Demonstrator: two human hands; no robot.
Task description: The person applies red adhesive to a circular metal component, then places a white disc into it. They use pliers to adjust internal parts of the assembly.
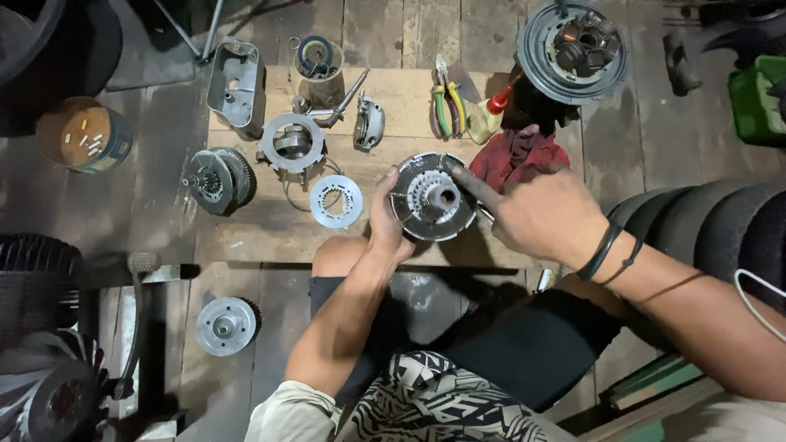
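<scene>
Dark wooden floorboards carry a pale plank board (pixel 409 106) where we have metal parts spread out. Our left hand (pixel 386 223) wraps around the left rim of a round clutch hub (pixel 432 199), thumb on its face, gripping it just above the board's near edge. Our right hand (pixel 536 214) comes in from the right with the forefinger stretched out and touching the hub's upper right rim, the other fingers curled loosely and holding nothing that we can see. Just left of the hub lies a flat ring plate (pixel 336 200), then a toothed gear assembly (pixel 218 180), with a ring-shaped housing (pixel 291 142) behind them. A red rag (pixel 516 157) sits just beyond the hub, and green-handled pliers (pixel 447 108) rest farther back. A rectangular metal cover (pixel 236 82) lies at the board's far left corner. Off the board, a small gear disc (pixel 226 326) rests on the floor near our knee, and a tin can (pixel 83 135) stands at the left.
</scene>
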